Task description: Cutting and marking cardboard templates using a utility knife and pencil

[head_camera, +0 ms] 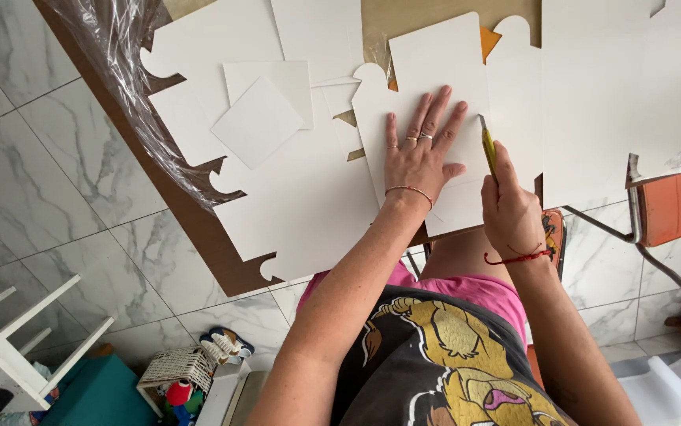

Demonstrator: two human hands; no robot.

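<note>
My left hand [419, 150] lies flat, fingers spread, pressing a white card sheet [443, 63] onto the brown table [206, 237]. My right hand [510, 209] grips a yellow utility knife [488, 146], its blade tip touching the sheet's right edge just beside my left hand. Both wrists wear thin red cords. Several other white cut card pieces [277, 158] with rounded notches lie overlapping to the left.
Clear plastic wrap [119, 55] hangs off the table's left side. An orange chair [672, 205] stands at the right. On the marble floor sit a white stool [17, 347], a small wicker basket [175, 371] and a teal box [96, 394].
</note>
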